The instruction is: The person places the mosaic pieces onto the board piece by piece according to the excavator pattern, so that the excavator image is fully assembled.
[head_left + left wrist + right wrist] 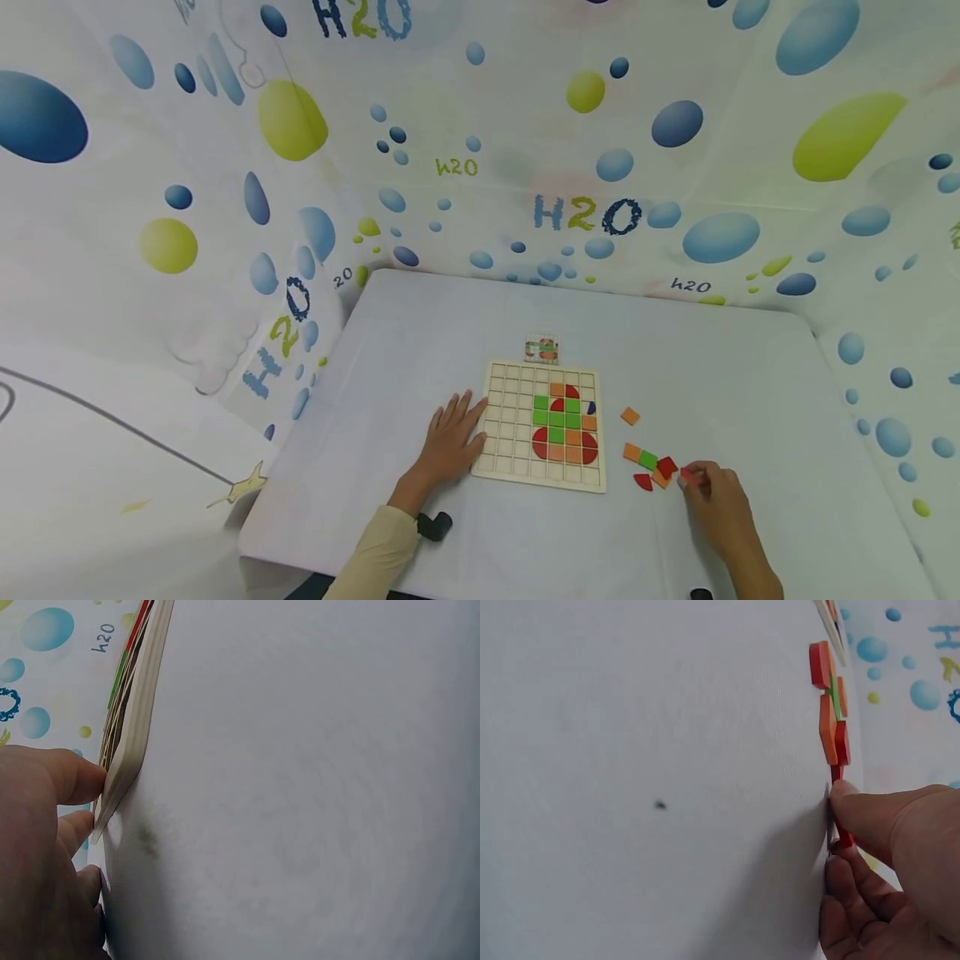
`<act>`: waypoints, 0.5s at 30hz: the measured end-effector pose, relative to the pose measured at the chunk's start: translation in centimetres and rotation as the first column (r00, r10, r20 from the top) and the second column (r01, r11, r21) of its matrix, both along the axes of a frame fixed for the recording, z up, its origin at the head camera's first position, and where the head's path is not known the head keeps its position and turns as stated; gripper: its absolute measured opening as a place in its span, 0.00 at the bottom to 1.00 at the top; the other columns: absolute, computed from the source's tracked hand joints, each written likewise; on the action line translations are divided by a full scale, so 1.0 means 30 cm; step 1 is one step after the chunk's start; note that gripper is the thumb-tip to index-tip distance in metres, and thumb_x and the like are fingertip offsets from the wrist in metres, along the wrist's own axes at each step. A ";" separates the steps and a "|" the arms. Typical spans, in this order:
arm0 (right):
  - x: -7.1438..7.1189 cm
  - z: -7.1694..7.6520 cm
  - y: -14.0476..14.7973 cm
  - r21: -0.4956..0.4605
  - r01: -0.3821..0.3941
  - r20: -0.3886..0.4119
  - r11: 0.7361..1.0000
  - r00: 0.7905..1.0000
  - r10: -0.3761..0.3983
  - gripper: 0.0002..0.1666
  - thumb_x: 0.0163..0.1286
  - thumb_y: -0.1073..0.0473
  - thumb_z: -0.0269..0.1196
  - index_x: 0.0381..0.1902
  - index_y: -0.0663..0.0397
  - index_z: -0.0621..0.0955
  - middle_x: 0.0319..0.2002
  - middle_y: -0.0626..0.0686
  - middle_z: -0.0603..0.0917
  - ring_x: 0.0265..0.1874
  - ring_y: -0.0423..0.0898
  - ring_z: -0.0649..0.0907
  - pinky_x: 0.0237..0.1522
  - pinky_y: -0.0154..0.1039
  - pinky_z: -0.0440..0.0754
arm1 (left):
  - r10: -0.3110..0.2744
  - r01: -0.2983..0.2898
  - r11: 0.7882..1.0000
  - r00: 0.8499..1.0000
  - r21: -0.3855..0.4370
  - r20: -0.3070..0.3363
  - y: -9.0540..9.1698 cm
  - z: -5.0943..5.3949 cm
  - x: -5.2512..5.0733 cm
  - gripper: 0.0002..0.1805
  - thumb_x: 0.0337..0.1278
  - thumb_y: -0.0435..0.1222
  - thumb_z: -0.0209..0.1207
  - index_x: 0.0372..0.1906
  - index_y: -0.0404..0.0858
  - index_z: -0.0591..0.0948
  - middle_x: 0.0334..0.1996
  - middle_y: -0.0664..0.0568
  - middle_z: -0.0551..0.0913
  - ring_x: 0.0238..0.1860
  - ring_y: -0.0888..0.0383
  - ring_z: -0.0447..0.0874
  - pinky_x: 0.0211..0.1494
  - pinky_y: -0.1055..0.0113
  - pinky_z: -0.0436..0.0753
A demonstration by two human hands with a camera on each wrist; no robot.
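Observation:
In the head view a wooden grid board (513,477) lies on the table, its right half partly filled with green, orange, red and blue tiles. My left hand (450,442) rests at the board's left edge with fingers spread; in the left wrist view, the thumb and a finger touch the rim of the board (139,727). On the right, my right hand (720,504) pinches a red tile (843,829) between thumb and fingers, just right of the loose tiles. Among those are a green tile (648,459), a red quarter-round tile (643,482) and several orange ones.
A small pattern card (542,349) lies just beyond the board's far edge. One orange tile (630,415) sits apart from the loose pile. The white table (360,400) meets walls of cloth printed with bubbles at its back and sides.

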State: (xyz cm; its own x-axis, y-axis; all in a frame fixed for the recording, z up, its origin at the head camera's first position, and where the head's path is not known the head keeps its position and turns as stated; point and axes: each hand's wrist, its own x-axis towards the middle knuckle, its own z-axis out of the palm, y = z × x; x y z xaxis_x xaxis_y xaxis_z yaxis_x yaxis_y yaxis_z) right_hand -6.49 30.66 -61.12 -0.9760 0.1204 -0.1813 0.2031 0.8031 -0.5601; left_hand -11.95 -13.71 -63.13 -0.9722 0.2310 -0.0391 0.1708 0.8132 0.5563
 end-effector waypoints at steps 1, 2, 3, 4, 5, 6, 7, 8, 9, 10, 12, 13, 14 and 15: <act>-0.001 0.000 0.000 0.002 0.006 -0.018 1.000 1.000 -0.006 0.20 0.77 0.62 0.64 0.60 0.71 0.78 0.45 0.66 0.78 0.46 0.58 0.77 0.47 0.51 0.82 | 0.000 0.000 1.000 1.000 0.002 -0.003 0.000 0.000 0.000 0.34 0.76 0.44 0.51 0.83 0.44 0.64 0.85 0.41 0.55 0.85 0.37 0.46 0.82 0.34 0.47; -0.003 0.000 -0.001 0.000 0.013 -0.031 1.000 0.999 -0.013 0.21 0.77 0.63 0.63 0.61 0.71 0.77 0.47 0.68 0.78 0.47 0.60 0.78 0.50 0.54 0.82 | 0.001 -0.001 1.000 1.000 0.003 -0.006 0.000 0.000 -0.001 0.34 0.76 0.44 0.51 0.83 0.44 0.64 0.84 0.40 0.55 0.85 0.37 0.47 0.82 0.33 0.47; -0.005 0.002 -0.001 -0.005 0.020 -0.040 1.000 0.999 -0.020 0.21 0.77 0.64 0.62 0.63 0.72 0.76 0.49 0.70 0.77 0.49 0.62 0.78 0.52 0.58 0.82 | 0.000 0.000 1.000 1.000 -0.002 -0.008 -0.001 -0.001 -0.001 0.34 0.76 0.44 0.51 0.83 0.44 0.64 0.84 0.40 0.55 0.85 0.37 0.47 0.82 0.33 0.48; -0.007 0.002 -0.001 -0.008 0.032 -0.042 0.999 0.999 -0.032 0.23 0.77 0.65 0.62 0.65 0.72 0.75 0.52 0.71 0.76 0.51 0.64 0.78 0.55 0.61 0.81 | -0.001 0.001 1.000 1.000 0.000 -0.009 -0.001 -0.001 -0.001 0.34 0.76 0.44 0.51 0.83 0.43 0.64 0.84 0.40 0.55 0.85 0.36 0.47 0.82 0.33 0.48; -0.008 0.002 -0.001 -0.009 0.048 -0.040 0.999 0.998 -0.048 0.24 0.77 0.65 0.61 0.66 0.71 0.74 0.54 0.72 0.75 0.53 0.66 0.78 0.58 0.64 0.80 | -0.002 0.002 1.000 1.000 0.001 -0.008 -0.002 -0.002 -0.001 0.34 0.76 0.44 0.51 0.83 0.43 0.64 0.84 0.40 0.55 0.85 0.36 0.47 0.82 0.33 0.48; -0.009 0.003 -0.001 -0.014 0.067 -0.033 0.998 0.997 -0.068 0.25 0.77 0.64 0.61 0.67 0.71 0.73 0.56 0.73 0.74 0.55 0.68 0.77 0.60 0.66 0.78 | -0.003 0.003 1.000 1.000 0.002 -0.007 -0.002 -0.002 -0.001 0.34 0.76 0.43 0.51 0.83 0.43 0.64 0.84 0.40 0.55 0.85 0.36 0.47 0.82 0.33 0.48; -0.009 0.002 -0.001 -0.016 0.089 -0.022 0.996 0.996 -0.089 0.27 0.77 0.64 0.62 0.68 0.71 0.72 0.57 0.73 0.73 0.57 0.68 0.77 0.62 0.67 0.78 | -0.004 0.004 1.000 1.000 0.006 -0.007 -0.002 -0.001 -0.001 0.34 0.76 0.44 0.51 0.83 0.43 0.65 0.84 0.40 0.55 0.85 0.36 0.47 0.82 0.33 0.48; -0.010 0.002 0.000 -0.016 0.105 -0.016 0.994 0.994 -0.105 0.27 0.76 0.63 0.63 0.68 0.71 0.72 0.58 0.73 0.73 0.57 0.69 0.77 0.62 0.67 0.78 | -0.006 0.006 1.000 1.000 0.005 -0.003 -0.002 -0.001 -0.001 0.34 0.76 0.44 0.51 0.83 0.43 0.64 0.84 0.40 0.55 0.85 0.36 0.47 0.82 0.33 0.48; -0.011 0.001 0.000 -0.014 0.115 -0.012 0.993 0.993 -0.116 0.27 0.75 0.63 0.64 0.67 0.71 0.72 0.58 0.73 0.73 0.57 0.69 0.77 0.62 0.67 0.78 | -0.007 0.007 1.000 1.000 0.003 -0.001 -0.002 0.000 0.000 0.34 0.76 0.44 0.51 0.83 0.43 0.64 0.85 0.40 0.55 0.85 0.37 0.46 0.82 0.33 0.48; -0.011 0.000 0.001 -0.014 0.120 -0.011 0.993 0.993 -0.120 0.27 0.75 0.63 0.64 0.66 0.71 0.73 0.57 0.74 0.73 0.57 0.69 0.77 0.62 0.67 0.78 | -0.006 0.006 1.000 1.000 0.004 -0.002 -0.002 0.000 -0.001 0.34 0.76 0.44 0.51 0.83 0.43 0.64 0.84 0.40 0.55 0.85 0.37 0.47 0.82 0.33 0.48; -0.012 -0.001 0.003 -0.016 0.113 -0.014 0.993 0.993 -0.113 0.25 0.75 0.63 0.64 0.63 0.72 0.75 0.56 0.73 0.73 0.56 0.68 0.78 0.61 0.66 0.78 | -0.005 0.005 1.000 1.000 0.005 -0.005 -0.001 0.000 -0.001 0.34 0.75 0.43 0.52 0.82 0.43 0.65 0.84 0.40 0.56 0.85 0.36 0.47 0.82 0.33 0.48; -0.013 -0.001 0.004 -0.017 0.103 -0.016 0.994 0.994 -0.104 0.23 0.75 0.63 0.64 0.63 0.72 0.75 0.55 0.73 0.73 0.55 0.68 0.78 0.61 0.66 0.79 | -0.005 0.005 1.000 1.000 0.002 -0.003 -0.001 -0.001 -0.001 0.34 0.76 0.44 0.52 0.83 0.44 0.65 0.84 0.40 0.55 0.85 0.37 0.47 0.82 0.33 0.48; -0.013 -0.001 0.004 -0.018 0.093 -0.016 0.995 0.995 -0.094 0.22 0.76 0.64 0.63 0.62 0.72 0.76 0.55 0.73 0.74 0.55 0.68 0.78 0.60 0.66 0.79 | -0.004 0.004 1.000 1.000 -0.004 0.000 -0.001 -0.001 -0.002 0.34 0.76 0.44 0.51 0.83 0.44 0.64 0.85 0.41 0.55 0.85 0.37 0.47 0.82 0.33 0.48; -0.014 -0.001 0.004 -0.021 0.085 -0.017 0.996 0.996 -0.085 0.22 0.76 0.64 0.63 0.62 0.72 0.76 0.55 0.72 0.74 0.55 0.67 0.78 0.60 0.66 0.79 | -0.003 0.003 1.000 1.000 -0.006 0.002 -0.001 -0.002 -0.003 0.34 0.76 0.44 0.51 0.83 0.45 0.64 0.85 0.41 0.55 0.85 0.37 0.47 0.82 0.33 0.47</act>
